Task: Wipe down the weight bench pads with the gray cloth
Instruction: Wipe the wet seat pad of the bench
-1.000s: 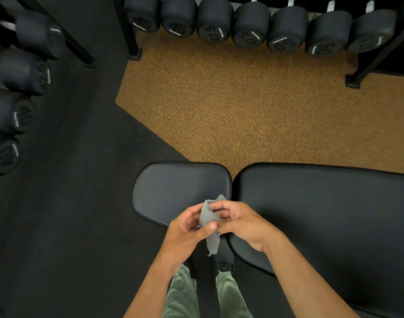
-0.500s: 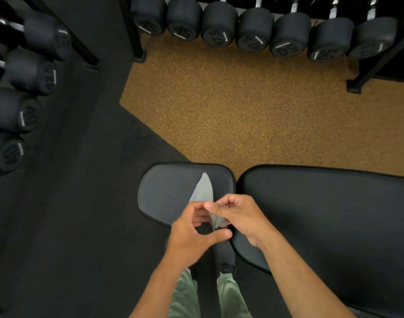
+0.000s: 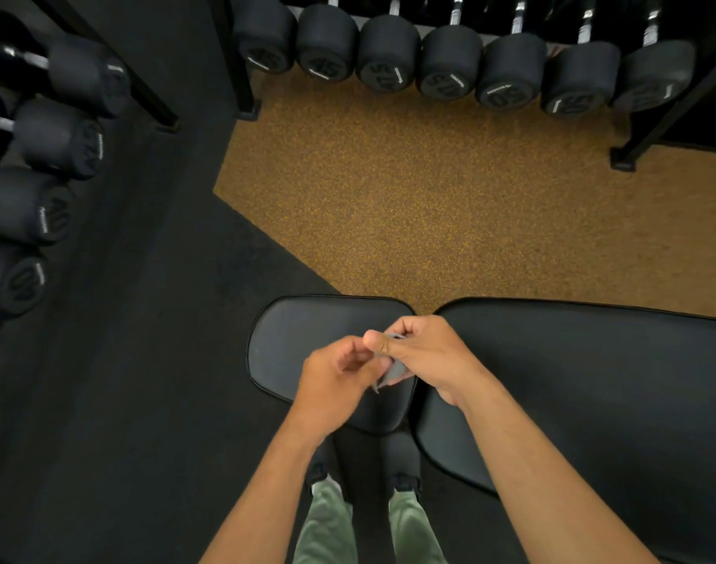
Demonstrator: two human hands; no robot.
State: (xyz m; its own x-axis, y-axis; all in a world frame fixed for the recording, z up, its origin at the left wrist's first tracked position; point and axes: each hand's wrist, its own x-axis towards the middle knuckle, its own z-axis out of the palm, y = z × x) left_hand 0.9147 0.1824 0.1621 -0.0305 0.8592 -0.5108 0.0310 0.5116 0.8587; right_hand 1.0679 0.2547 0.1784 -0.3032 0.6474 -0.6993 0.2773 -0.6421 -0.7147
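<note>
The black weight bench lies below me in two parts: a small seat pad (image 3: 299, 343) on the left and a long back pad (image 3: 592, 380) on the right. Both hands hover over the right end of the seat pad. The gray cloth (image 3: 393, 371) is bunched up small between them, and only a sliver shows. My right hand (image 3: 425, 356) pinches it between thumb and fingers. My left hand (image 3: 336, 376) has curled fingers at the cloth's lower edge, and it looks blurred.
Dumbbell racks stand close: a row of black dumbbells (image 3: 449, 63) along the top and more dumbbells (image 3: 43, 177) on the left. Rack feet (image 3: 622, 160) rest on the orange speckled floor (image 3: 409, 197). Black matting (image 3: 124, 380) covers the left floor. My green-trousered legs (image 3: 327, 523) straddle the bench frame.
The cloth, which stuck up in a point over the seat pad half a second ago, is now gathered into the hands. Both hands have shifted slightly toward the gap between the pads.
</note>
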